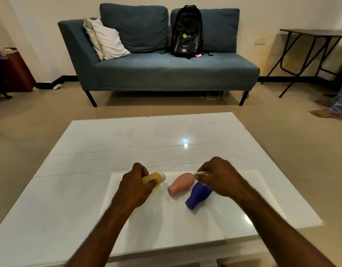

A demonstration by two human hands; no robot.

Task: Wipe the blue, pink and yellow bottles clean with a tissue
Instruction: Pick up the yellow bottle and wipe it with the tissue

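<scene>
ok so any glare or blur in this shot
Head view: a bright glare spot on the white table; the right hand pinching the tissue looks slightly motion-blurred; the left hand gripping the yellow bottle is soft-edged too; wide-angle bending at the frame edges.

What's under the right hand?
A tissue pinched in the right hand, over the lying blue bottle. The bottle's far end is hidden by the hand.

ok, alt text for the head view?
At a white table, a person's left hand grips a yellow bottle while the right hand pinches a tissue near pink and blue bottles. Behind: sofa, backpack.
</scene>
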